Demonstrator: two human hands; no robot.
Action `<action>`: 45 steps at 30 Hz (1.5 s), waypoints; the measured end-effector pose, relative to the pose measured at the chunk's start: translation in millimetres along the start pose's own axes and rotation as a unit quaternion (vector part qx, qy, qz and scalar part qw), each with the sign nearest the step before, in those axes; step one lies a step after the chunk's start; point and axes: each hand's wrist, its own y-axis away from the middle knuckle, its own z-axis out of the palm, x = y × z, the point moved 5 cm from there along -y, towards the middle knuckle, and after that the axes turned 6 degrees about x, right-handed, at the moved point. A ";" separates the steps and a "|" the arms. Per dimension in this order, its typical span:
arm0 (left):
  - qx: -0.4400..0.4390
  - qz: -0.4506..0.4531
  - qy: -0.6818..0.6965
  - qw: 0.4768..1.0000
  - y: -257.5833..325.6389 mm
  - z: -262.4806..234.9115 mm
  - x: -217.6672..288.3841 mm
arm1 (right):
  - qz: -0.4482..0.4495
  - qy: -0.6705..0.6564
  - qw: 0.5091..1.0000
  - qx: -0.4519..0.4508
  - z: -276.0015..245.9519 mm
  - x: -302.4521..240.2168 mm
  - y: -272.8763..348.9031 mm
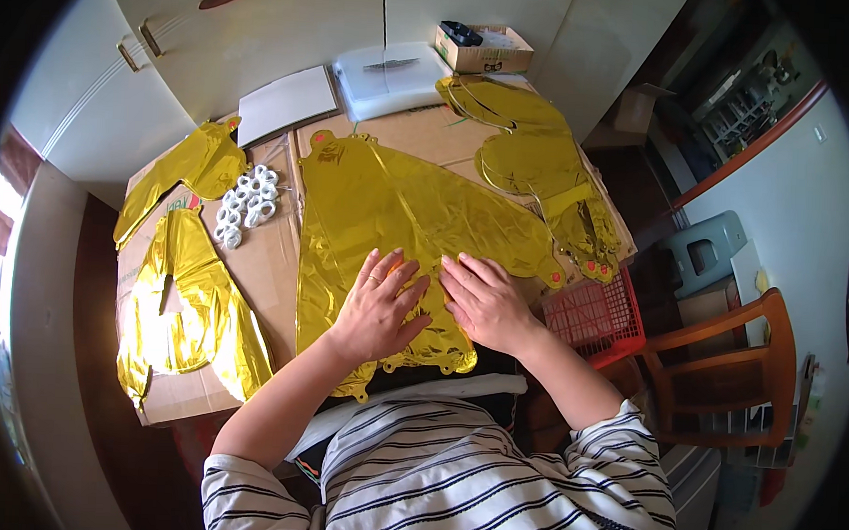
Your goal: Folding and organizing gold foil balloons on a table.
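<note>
A large flat gold foil balloon (375, 201) lies spread over the middle of the cardboard-covered table, its near edge crinkled and hanging toward my lap. My left hand (377, 306) rests on its near part, fingers stretched out and the thumb pointing right. Just beside it, my right hand (484, 303) lies on the same foil with its fingers angled up and left. Both palms face down, and neither holds anything that I can see. Small tabs with red marks stick out at the balloon's corners.
More gold foil balloons lie at left (181, 302), far left (192, 165) and right (534, 147). White rolls (247, 200) cluster left of centre. Behind are a white pad (289, 103), clear plastic sheets (390, 79) and a small box (486, 52). A red basket (597, 320) and wooden chair (770, 375) stand right.
</note>
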 end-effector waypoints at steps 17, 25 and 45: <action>0.067 0.061 0.100 0.991 -27.2 11.4 -3.3 | 0.021 0.017 0.999 -0.028 1.4 4.1 3.4; 0.062 0.050 0.122 0.989 -27.6 10.4 -4.4 | 0.043 -0.023 0.999 -0.018 -5.2 7.1 5.9; 0.053 0.052 0.128 0.989 -26.8 12.4 -4.8 | 0.035 -0.040 0.998 -0.031 -21.2 -3.5 29.2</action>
